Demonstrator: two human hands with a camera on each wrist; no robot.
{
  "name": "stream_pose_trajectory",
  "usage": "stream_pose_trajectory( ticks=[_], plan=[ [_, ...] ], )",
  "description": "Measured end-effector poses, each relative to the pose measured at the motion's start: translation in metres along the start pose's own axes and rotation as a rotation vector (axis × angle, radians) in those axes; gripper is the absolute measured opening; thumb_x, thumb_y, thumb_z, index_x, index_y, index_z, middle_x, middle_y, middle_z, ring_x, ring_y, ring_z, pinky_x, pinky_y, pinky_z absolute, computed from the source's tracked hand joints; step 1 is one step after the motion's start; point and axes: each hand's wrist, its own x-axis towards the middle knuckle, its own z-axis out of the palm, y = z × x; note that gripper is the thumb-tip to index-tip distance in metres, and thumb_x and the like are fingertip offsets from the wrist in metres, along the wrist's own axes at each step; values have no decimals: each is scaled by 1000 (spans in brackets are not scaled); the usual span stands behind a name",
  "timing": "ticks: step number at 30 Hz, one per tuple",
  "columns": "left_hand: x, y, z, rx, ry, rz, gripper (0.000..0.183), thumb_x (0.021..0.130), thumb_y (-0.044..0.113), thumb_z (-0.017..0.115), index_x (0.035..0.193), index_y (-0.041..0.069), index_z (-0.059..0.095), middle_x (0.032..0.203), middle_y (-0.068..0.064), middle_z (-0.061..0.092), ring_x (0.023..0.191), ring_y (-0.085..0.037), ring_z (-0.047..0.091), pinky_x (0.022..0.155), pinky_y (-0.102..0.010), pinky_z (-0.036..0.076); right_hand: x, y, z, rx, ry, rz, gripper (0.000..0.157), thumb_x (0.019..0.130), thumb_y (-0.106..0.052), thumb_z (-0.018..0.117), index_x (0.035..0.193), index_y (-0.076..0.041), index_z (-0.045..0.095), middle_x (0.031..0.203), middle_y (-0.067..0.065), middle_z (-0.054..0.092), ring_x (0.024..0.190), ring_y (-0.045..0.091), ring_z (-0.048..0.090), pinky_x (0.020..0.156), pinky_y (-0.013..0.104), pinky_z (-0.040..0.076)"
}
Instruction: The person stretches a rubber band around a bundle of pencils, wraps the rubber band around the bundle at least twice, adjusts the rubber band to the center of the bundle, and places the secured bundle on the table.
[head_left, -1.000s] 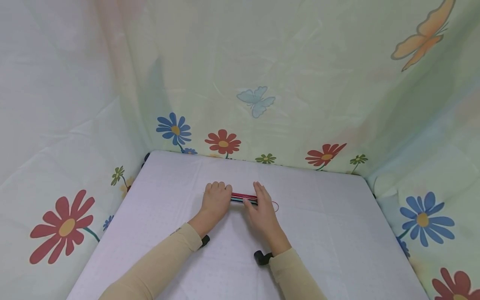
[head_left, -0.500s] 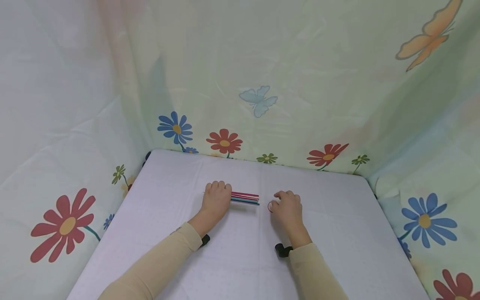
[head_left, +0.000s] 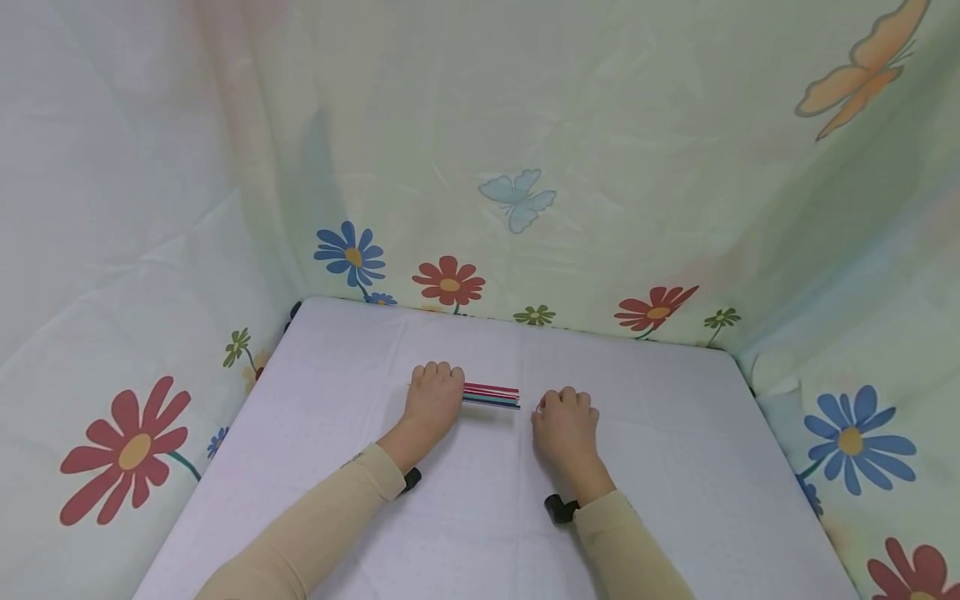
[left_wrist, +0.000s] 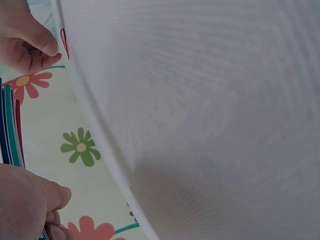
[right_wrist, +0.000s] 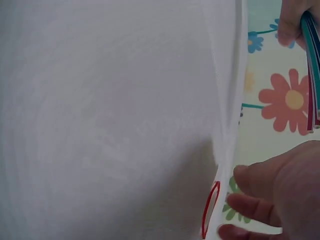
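Note:
Toward the middle of the table, my left hand point(head_left: 433, 402) grips a bundle of thin pencil-like sticks point(head_left: 492, 396), coloured red, teal and dark blue. Their free ends point right, above the cloth. My right hand point(head_left: 567, 427) is to the right, apart from the sticks, with loosely bent fingers. Just beside its fingertips is a thin red loop point(right_wrist: 210, 209), like a rubber band; the left wrist view also shows this loop point(left_wrist: 65, 44) near the thumb tip. In the head view the right hand hides most of it. The right wrist view shows the fingertips separated, with nothing between them.
A white cloth point(head_left: 652, 467) covers the table. Its far edge meets a hanging curtain point(head_left: 600, 167) printed with flowers and butterflies, which also encloses both sides. Small black devices point(head_left: 560, 508) sit under the wrists.
My right hand has left the ends of the sticks and moved right, over the red loop; its fingers have since bent more. My left hand keeps its grip on the bundle, almost still.

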Motion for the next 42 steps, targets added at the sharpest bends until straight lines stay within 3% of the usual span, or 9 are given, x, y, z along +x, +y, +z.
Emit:
stream_pose_trajectory(
  ticks=[6, 10, 21, 26, 29, 32, 38, 42],
  plan=[
    [1, 1, 1, 1, -11, -2, 20, 101, 24, 75, 109, 9, 65, 101, -8, 66, 95, -24, 58, 86, -40, 47, -6, -1, 3, -115, -78, -28, 34, 111, -28, 54, 122, 4, 55, 118, 23, 50, 119, 45, 43, 96, 65, 40],
    [1, 1, 0, -4, -17, -6, 19, 101, 23, 75, 110, 9, 66, 102, -8, 67, 96, -25, 59, 88, -41, 48, -6, -1, 6, -136, -94, -35, 35, 112, -28, 52, 123, 4, 54, 117, 23, 48, 120, 45, 43, 96, 65, 40],
    [2, 2, -2, -8, -43, -11, 20, 101, 24, 75, 111, 9, 65, 102, -8, 66, 95, -24, 58, 88, -40, 47, -2, -9, 11, -130, -83, -28, 25, 110, -18, 49, 120, 4, 58, 113, 20, 51, 116, 42, 43, 94, 60, 40],
    [0, 2, -1, -16, -48, -10, 19, 102, 23, 74, 110, 9, 66, 102, -8, 67, 96, -24, 58, 88, -40, 47, -3, -12, 6, -51, -52, -2, 27, 113, -22, 48, 117, 2, 58, 112, 20, 56, 115, 43, 47, 91, 58, 43],
    [0, 3, -2, -20, -51, -14, 19, 102, 23, 74, 111, 8, 67, 102, -8, 67, 96, -24, 58, 88, -40, 48, -1, -13, 1, 114, -47, 36, 24, 114, -23, 47, 112, -1, 59, 108, 17, 59, 112, 40, 49, 89, 53, 44],
    [-1, 4, -2, -20, -54, -17, 20, 101, 23, 75, 111, 8, 67, 102, -9, 68, 96, -24, 59, 88, -41, 48, 0, -10, -3, 384, -77, 102, 19, 113, -21, 45, 109, -6, 57, 105, 13, 62, 106, 33, 53, 87, 45, 45],
    [-3, 4, -4, -8, -58, -18, 20, 100, 23, 76, 110, 8, 67, 101, -9, 67, 95, -24, 59, 88, -41, 48, 4, 2, -12, 1018, -169, 207, 19, 117, -19, 39, 112, -6, 53, 111, 10, 76, 100, 24, 58, 87, 34, 49],
    [-3, 3, -5, -15, -65, -23, 21, 100, 22, 76, 111, 7, 67, 102, -9, 68, 95, -25, 59, 88, -41, 48, 1, 9, -15, 1534, -262, 275, 18, 117, -22, 41, 113, -8, 52, 101, 5, 75, 93, 19, 59, 83, 28, 51]
  ],
)
